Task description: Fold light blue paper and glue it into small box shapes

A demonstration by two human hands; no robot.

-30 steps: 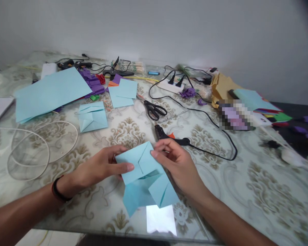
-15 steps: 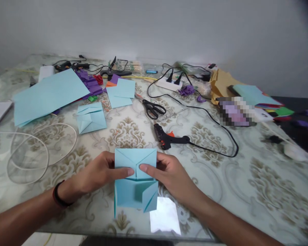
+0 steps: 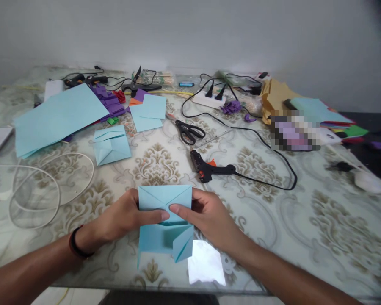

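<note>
A light-blue folded paper is held up between my two hands near the table's front edge. Its upper part shows diagonal creases meeting in the middle; its lower part hangs down, with a flap standing out at the right. My left hand grips the left side, thumb lying across the front. On the right side, my right hand grips it too, thumb tip close to the left one. The other fingers are largely hidden behind the paper. A second folded light-blue paper lies on the table beyond my left hand.
Beyond my right hand lie a black glue gun and black-handled scissors. Large blue sheets and small blue squares lie at the back left. A white cable loops at left; a power strip stands behind.
Both thumbs have shifted slightly on the paper and now sit closer together over the middle. The paper has moved a little left in view, its lower part hanging at a slightly different angle.
</note>
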